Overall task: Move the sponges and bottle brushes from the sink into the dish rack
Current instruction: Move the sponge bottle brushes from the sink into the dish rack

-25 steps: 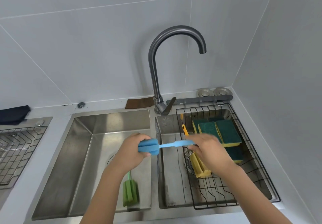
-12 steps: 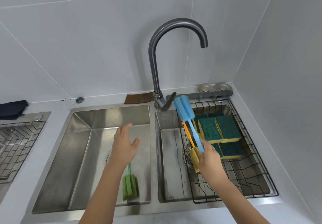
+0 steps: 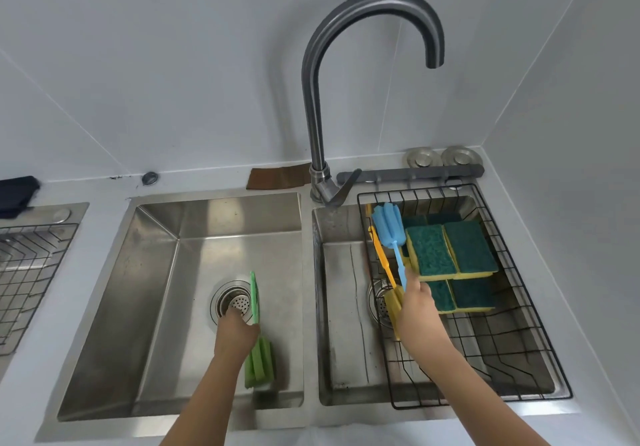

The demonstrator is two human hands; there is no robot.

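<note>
My right hand [image 3: 415, 310] is closed on the thin handle of the blue bottle brush [image 3: 388, 225], whose foam head lies at the far left end of the black wire dish rack [image 3: 551, 355] in the right basin. Under it lies a yellow bottle brush [image 3: 394, 301] with an orange handle. Several green-and-yellow sponges [image 3: 431, 249] are stacked in the rack to the right. In the left basin, the green bottle brush [image 3: 259, 364] lies on the floor, and my left hand [image 3: 237, 333] is down on its handle with fingers curled around it.
The tall curved faucet [image 3: 315, 99] rises between the two basins, spout over the rack. The left basin's drain strainer [image 3: 233, 301] is beside the green handle. A second wire rack [image 3: 27, 272] and a dark cloth [image 3: 15, 192] are at the far left.
My right hand took the blue brush from the left hand, swung it over and lowered it into the rack. My left hand dropped into the left basin onto the green brush.
</note>
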